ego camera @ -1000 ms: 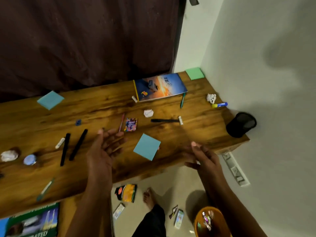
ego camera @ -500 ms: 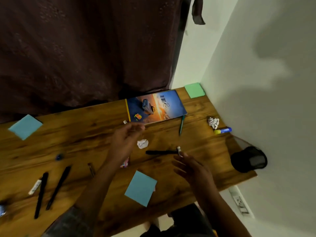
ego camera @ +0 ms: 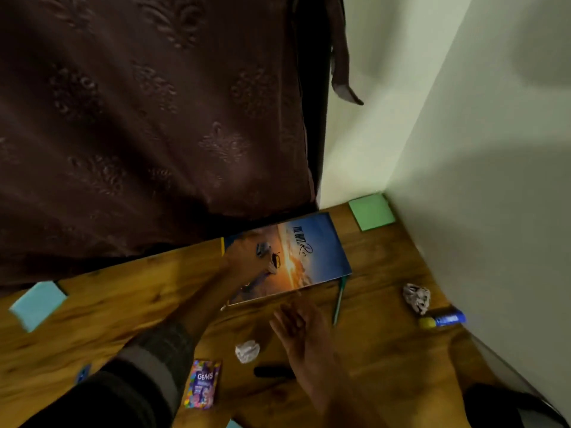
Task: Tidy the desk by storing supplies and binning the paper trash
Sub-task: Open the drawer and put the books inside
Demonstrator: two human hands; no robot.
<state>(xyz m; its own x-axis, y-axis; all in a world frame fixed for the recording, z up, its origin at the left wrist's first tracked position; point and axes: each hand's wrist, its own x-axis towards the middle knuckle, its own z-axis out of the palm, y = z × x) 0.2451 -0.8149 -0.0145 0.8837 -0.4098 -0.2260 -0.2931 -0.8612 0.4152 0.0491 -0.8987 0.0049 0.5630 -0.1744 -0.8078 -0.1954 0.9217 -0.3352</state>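
A blue notepad (ego camera: 37, 304) lay at the left of the table (ego camera: 386, 350). The left hand (ego camera: 247, 264) rested on the book (ego camera: 312, 251), its fingers too blurred to tell. The right hand (ego camera: 304, 332) hovered with fingers relaxed beside a paper ball (ego camera: 247, 351). Another paper ball (ego camera: 416, 298) lay near a glue stick (ego camera: 442, 320).

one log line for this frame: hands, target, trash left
left hand: on book, grip unclear | right hand: open, above desk | paper balls: unbinned
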